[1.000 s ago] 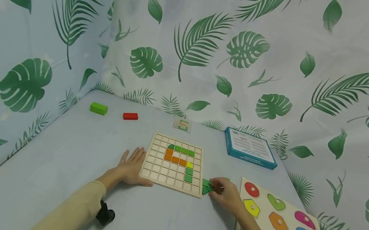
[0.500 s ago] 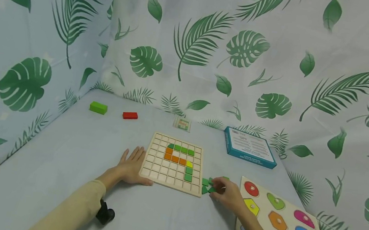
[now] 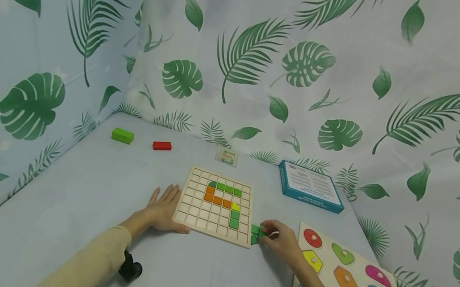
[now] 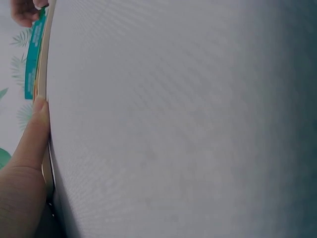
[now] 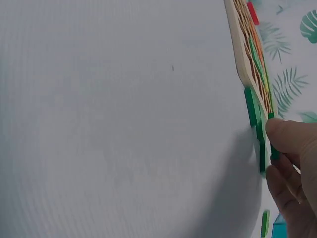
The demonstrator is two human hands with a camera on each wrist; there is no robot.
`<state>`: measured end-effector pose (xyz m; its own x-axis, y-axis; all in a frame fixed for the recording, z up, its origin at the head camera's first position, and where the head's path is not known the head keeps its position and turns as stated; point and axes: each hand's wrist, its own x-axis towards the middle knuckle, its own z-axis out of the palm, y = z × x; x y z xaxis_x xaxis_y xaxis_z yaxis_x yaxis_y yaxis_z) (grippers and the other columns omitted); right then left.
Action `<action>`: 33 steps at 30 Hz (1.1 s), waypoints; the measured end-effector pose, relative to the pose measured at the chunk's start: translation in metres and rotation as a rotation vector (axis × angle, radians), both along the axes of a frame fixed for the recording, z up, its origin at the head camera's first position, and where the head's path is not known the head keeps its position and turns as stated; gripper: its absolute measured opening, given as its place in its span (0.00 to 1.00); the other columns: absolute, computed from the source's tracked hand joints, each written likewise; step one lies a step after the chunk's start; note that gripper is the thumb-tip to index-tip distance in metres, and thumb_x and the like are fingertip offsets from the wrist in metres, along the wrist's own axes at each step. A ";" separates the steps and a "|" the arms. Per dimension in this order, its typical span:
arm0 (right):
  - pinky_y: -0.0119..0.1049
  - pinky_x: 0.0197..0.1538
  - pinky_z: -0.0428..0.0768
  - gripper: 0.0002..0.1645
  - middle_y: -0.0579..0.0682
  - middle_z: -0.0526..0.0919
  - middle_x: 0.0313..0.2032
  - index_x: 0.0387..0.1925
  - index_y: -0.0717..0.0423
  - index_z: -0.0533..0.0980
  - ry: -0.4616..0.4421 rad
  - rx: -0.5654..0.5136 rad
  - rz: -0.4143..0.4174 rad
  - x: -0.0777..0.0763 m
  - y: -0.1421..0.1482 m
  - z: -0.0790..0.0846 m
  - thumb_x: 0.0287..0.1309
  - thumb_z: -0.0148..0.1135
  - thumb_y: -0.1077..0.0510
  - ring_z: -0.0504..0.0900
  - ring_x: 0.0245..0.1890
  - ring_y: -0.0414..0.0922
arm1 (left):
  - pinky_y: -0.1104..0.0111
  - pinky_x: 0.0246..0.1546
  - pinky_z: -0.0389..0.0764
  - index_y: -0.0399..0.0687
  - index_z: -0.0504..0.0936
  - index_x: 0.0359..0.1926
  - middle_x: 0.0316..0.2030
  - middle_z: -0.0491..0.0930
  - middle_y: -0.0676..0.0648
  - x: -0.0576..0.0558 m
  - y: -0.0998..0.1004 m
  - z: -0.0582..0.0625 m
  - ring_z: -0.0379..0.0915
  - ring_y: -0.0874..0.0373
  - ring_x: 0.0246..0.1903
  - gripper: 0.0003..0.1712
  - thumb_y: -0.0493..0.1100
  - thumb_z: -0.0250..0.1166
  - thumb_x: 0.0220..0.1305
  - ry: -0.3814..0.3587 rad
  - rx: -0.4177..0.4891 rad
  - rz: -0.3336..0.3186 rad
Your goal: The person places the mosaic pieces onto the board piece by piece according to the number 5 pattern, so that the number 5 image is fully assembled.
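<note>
A square wooden grid board [image 3: 200,214] lies flat on the table, with green, orange and yellow tiles set in some of its cells. My left hand [image 3: 164,210] rests on the table with fingers spread, its thumb against the board's near left edge. In the left wrist view the thumb [image 4: 37,134] touches the board's rim. Just off the board's right edge, my right hand [image 3: 282,242] is over several loose green tiles [image 3: 253,239]. Between its thumb and fingers it pinches a green tile [image 5: 274,151], which stands partly hidden by the thumb.
A peg puzzle board [image 3: 328,251] with coloured shapes lies right of my right hand. Behind are a blue box [image 3: 312,187], a small pattern card [image 3: 226,156], a red block [image 3: 162,145] and a green block [image 3: 122,135]. Leaf-patterned cloth [image 3: 254,118] walls the back.
My right hand has shifted slightly left, closer to the board, and now holds a green tile above the loose ones. The left hand and the tiles on the board stay in place.
</note>
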<state>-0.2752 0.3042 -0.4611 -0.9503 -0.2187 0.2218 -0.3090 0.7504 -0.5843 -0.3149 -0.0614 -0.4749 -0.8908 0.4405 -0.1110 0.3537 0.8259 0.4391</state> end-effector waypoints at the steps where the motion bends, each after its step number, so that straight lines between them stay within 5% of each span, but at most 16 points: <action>1: 0.34 0.40 0.79 0.21 0.47 0.80 0.34 0.44 0.61 0.78 0.014 -0.003 0.006 0.000 -0.004 -0.001 0.45 0.70 0.71 0.78 0.35 0.43 | 0.45 0.64 0.28 0.31 0.42 0.72 0.72 0.38 0.33 0.000 0.000 0.000 0.28 0.42 0.71 0.70 0.74 0.63 0.47 0.004 0.000 0.002; 9: 0.35 0.37 0.80 0.22 0.45 0.81 0.32 0.42 0.59 0.78 0.097 0.007 0.086 -0.002 -0.031 -0.006 0.42 0.72 0.70 0.79 0.33 0.41 | 0.45 0.64 0.27 0.31 0.42 0.72 0.72 0.38 0.33 0.001 0.000 -0.004 0.27 0.42 0.71 0.69 0.74 0.63 0.47 -0.005 0.005 0.000; 17: 0.32 0.37 0.79 0.22 0.43 0.81 0.33 0.45 0.57 0.77 0.036 0.002 0.128 -0.006 -0.049 -0.005 0.45 0.71 0.68 0.78 0.33 0.40 | 0.46 0.64 0.28 0.32 0.42 0.72 0.72 0.37 0.34 -0.001 0.001 -0.003 0.27 0.42 0.71 0.69 0.74 0.63 0.47 -0.007 -0.013 0.006; 25: 0.31 0.34 0.79 0.21 0.43 0.81 0.33 0.43 0.59 0.77 0.041 -0.001 0.181 -0.007 -0.060 -0.007 0.45 0.71 0.69 0.78 0.31 0.38 | 0.46 0.64 0.25 0.33 0.40 0.72 0.72 0.35 0.36 -0.006 0.001 -0.015 0.24 0.44 0.71 0.70 0.75 0.62 0.46 0.013 0.006 0.013; 33: 0.32 0.35 0.79 0.20 0.40 0.80 0.32 0.43 0.56 0.78 0.052 0.021 0.212 -0.009 -0.065 -0.008 0.45 0.71 0.68 0.78 0.31 0.37 | 0.47 0.64 0.25 0.31 0.41 0.72 0.72 0.36 0.34 -0.004 -0.001 -0.007 0.26 0.43 0.71 0.70 0.74 0.63 0.46 0.010 0.020 0.003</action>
<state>-0.2847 0.2392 -0.4695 -0.8700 -0.4171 0.2629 -0.4904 0.6775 -0.5482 -0.3185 -0.0625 -0.4818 -0.8930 0.4402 -0.0933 0.3559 0.8178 0.4522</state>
